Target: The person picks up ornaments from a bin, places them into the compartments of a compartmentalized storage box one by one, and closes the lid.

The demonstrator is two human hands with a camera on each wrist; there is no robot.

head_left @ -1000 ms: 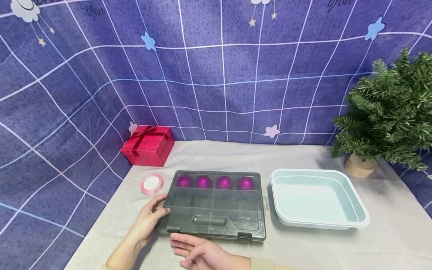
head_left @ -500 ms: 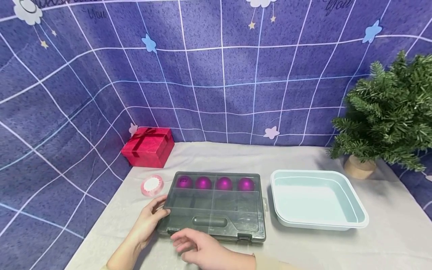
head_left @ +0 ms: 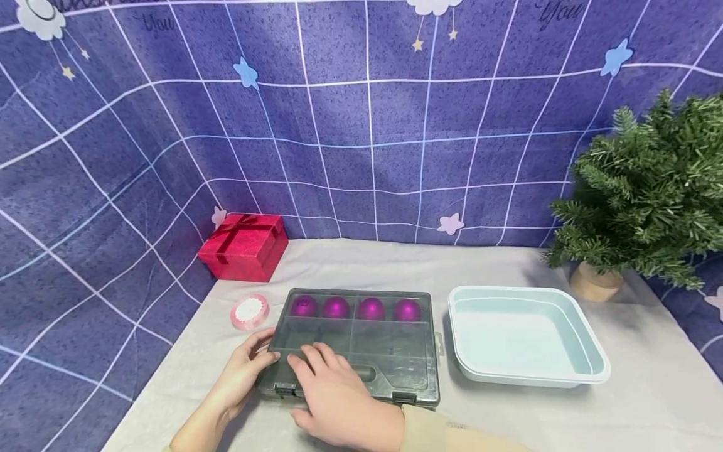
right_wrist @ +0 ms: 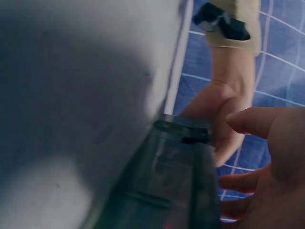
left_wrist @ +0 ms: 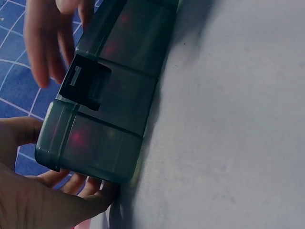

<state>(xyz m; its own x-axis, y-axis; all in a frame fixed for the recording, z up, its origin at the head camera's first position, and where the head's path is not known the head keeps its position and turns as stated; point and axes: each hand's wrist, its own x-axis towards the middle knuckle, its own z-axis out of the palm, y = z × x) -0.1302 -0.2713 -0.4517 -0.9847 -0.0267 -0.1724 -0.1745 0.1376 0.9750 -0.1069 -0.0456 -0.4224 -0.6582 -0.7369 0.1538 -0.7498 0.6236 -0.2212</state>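
Observation:
A dark translucent plastic storage case (head_left: 390,342) lies closed on the table, with a row of purple balls (head_left: 371,309) showing through the far part of its lid. My left hand (head_left: 237,376) grips the case's left side, thumb at the lid's edge and fingers against the side wall. Over the near left part of the lid is my right hand (head_left: 339,402), palm down with fingers spread; whether its fingertips touch the lid I cannot tell. It covers part of the moulded handle (head_left: 366,373). A front latch (left_wrist: 86,83) looks fastened in the left wrist view.
To the case's right stands a pale blue tray (head_left: 528,380). A small artificial tree (head_left: 644,194) on a wooden base is at the far right. Back left are a red gift box (head_left: 245,251) and a pink ribbon roll (head_left: 250,312). Patterned blue cloth (head_left: 339,138) hangs behind.
My right hand has risen from in front of the case, turned palm down and moved forward over the lid. The left hand keeps its grip on the side.

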